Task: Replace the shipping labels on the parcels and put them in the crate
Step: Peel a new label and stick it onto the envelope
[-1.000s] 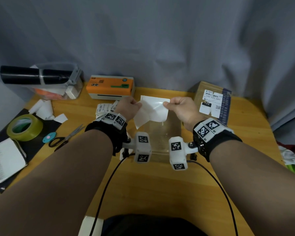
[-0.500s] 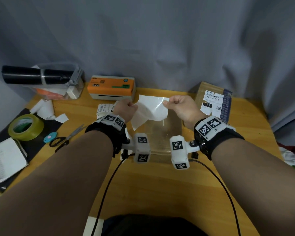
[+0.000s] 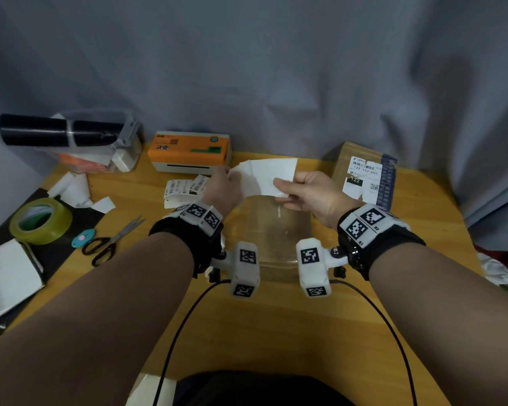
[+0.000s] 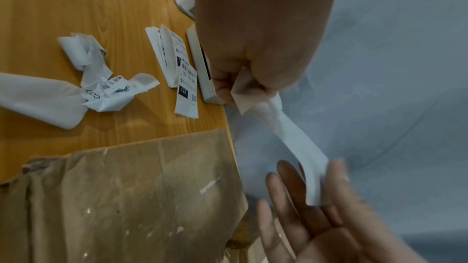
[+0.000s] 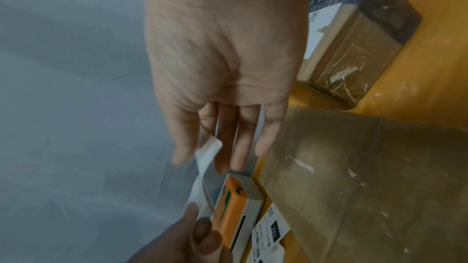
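Note:
Both hands hold a white shipping label (image 3: 272, 174) in the air over a flat brown parcel (image 3: 276, 232) wrapped in clear tape. My left hand (image 3: 229, 175) pinches the label's left corner, where a backing layer (image 4: 241, 101) shows between thumb and finger. On the right edge, my right hand (image 3: 282, 187) pinches the label (image 4: 314, 179) between the thumb and straight fingers (image 5: 243, 143). A second boxed parcel (image 3: 364, 174) with a printed label stands at the back right. No crate is in view.
An orange label printer (image 3: 188, 150) sits at the back, a stack of printed labels (image 3: 182, 189) in front of it. Scissors (image 3: 112, 241), a tape roll (image 3: 40, 221), a notepad (image 3: 6, 276) and crumpled old labels (image 4: 106, 87) lie at the left.
The hands have lifted the label slightly and drawn it out wider and flatter. My right hand's fingers have straightened along its edge.

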### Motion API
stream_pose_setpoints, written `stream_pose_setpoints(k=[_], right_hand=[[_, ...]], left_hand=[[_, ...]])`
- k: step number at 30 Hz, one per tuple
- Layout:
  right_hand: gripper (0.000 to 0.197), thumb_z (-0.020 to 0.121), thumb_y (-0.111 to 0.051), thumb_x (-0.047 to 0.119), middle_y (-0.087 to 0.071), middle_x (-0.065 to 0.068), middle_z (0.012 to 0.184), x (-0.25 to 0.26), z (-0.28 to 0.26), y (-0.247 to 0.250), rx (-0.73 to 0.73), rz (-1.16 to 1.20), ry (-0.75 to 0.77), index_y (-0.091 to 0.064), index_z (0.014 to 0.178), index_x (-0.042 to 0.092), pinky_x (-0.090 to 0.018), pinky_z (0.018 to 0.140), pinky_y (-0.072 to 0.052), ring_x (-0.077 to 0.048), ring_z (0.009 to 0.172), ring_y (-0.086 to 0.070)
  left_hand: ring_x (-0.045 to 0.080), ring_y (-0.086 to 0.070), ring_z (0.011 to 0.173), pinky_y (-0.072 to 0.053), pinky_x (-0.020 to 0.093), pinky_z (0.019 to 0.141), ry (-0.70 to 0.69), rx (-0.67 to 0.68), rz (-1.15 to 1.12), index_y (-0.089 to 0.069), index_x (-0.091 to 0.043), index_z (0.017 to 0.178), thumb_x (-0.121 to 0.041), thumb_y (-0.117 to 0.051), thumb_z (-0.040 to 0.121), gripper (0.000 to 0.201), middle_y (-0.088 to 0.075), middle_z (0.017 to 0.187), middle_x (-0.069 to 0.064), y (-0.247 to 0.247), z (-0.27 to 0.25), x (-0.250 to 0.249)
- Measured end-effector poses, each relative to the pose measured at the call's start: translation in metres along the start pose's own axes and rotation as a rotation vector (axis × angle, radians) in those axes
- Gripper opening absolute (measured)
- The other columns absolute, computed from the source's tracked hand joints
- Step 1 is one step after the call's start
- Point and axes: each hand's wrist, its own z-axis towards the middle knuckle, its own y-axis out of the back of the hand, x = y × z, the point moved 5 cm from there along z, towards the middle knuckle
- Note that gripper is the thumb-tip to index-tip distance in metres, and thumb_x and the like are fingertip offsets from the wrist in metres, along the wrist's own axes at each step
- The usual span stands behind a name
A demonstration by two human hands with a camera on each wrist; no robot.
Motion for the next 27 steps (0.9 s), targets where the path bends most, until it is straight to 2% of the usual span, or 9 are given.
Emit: stream_pose_setpoints(k=[2,5,9,10,12,14,19,23,27], right_hand=[[0.017,0.086,-0.067,0.016,-0.070,-0.005,0.088,0.003,0.002,0.005,-0.082,0.000,0.050,-0.066,0.097,0.003,-0.024,0.075,-0.053,-0.012,0.075,-0.066],[0.020,0.087,-0.066,0.014,-0.068,-0.006,0.083,0.011,0.004,0.016,-0.176,0.058,0.095,-0.065,0.099,-0.001,-0.022,0.070,-0.052,-0.010,0.068,-0.065],[0.029,0.086,-0.068,0.021,-0.067,-0.009,0.085,0.016,0.005,0.028,-0.211,0.063,0.104,-0.063,0.099,-0.005,-0.031,0.083,-0.053,-0.010,0.074,-0.067],[0.024,0.086,-0.068,0.021,-0.066,-0.007,0.080,0.017,0.005,0.030,-0.213,0.070,0.114,-0.064,0.091,-0.002,-0.032,0.084,-0.052,-0.010,0.073,-0.067],[0.021,0.086,-0.068,0.022,-0.064,-0.003,0.071,0.019,0.005,0.033,-0.232,0.063,0.140,-0.061,0.075,0.007,-0.031,0.084,-0.052,-0.010,0.072,-0.067],[0.024,0.086,-0.068,0.024,-0.062,-0.001,0.067,0.021,0.005,0.036,-0.269,0.038,0.162,-0.059,0.067,0.012,-0.028,0.083,-0.052,-0.011,0.072,-0.067],[0.029,0.087,-0.067,0.025,-0.061,-0.002,0.065,0.024,0.004,0.036,-0.340,-0.007,0.190,-0.057,0.062,0.014,-0.015,0.073,-0.049,-0.003,0.057,-0.061],[0.028,0.088,-0.066,0.027,-0.061,-0.003,0.068,0.025,0.004,0.035,-0.375,-0.048,0.185,-0.059,0.067,0.011,-0.016,0.069,-0.045,0.003,0.049,-0.056],[0.026,0.089,-0.065,0.026,-0.063,-0.003,0.069,0.023,0.005,0.034,-0.373,-0.071,0.160,-0.063,0.074,0.004,-0.015,0.066,-0.045,-0.002,0.053,-0.056]], left_hand=[[0.022,-0.055,0.097,-0.048,0.035,0.084,0.009,0.023,-0.067,-0.041,-0.009,0.129,-0.034,-0.050,0.094,0.044,-0.055,0.114,0.007,-0.001,0.001,-0.003],[0.022,-0.059,0.098,-0.053,0.032,0.078,-0.054,0.101,-0.103,-0.046,-0.010,0.127,-0.038,-0.067,0.083,0.056,-0.058,0.112,0.004,-0.001,0.002,-0.012],[0.012,-0.054,0.065,-0.042,0.020,0.055,-0.166,0.115,0.023,-0.059,-0.007,0.101,-0.034,-0.066,0.085,0.032,-0.059,0.078,0.000,0.004,0.003,-0.026],[0.014,-0.055,0.065,-0.045,0.022,0.057,-0.160,0.120,-0.013,-0.062,-0.004,0.098,-0.034,-0.065,0.086,0.033,-0.061,0.077,0.002,0.005,0.004,-0.029],[0.024,-0.063,0.078,-0.055,0.034,0.073,-0.123,0.133,-0.094,-0.066,-0.001,0.099,-0.035,-0.065,0.086,0.036,-0.069,0.089,0.011,0.006,0.006,-0.030],[0.029,-0.066,0.088,-0.056,0.040,0.084,-0.092,0.114,-0.112,-0.067,-0.001,0.101,-0.034,-0.067,0.085,0.036,-0.070,0.096,0.013,0.008,0.008,-0.031],[0.026,-0.062,0.084,-0.053,0.037,0.080,-0.083,0.066,-0.012,-0.064,0.005,0.098,-0.025,-0.064,0.088,0.032,-0.063,0.087,0.011,0.011,0.015,-0.037],[0.026,-0.055,0.079,-0.050,0.040,0.080,-0.093,0.059,0.141,-0.056,-0.003,0.076,-0.024,-0.057,0.091,0.026,-0.056,0.082,0.013,0.012,0.016,-0.038],[0.031,-0.061,0.090,-0.050,0.038,0.079,-0.071,0.041,0.180,-0.062,0.005,0.101,-0.021,-0.056,0.090,0.029,-0.063,0.095,0.018,0.013,0.020,-0.030]])
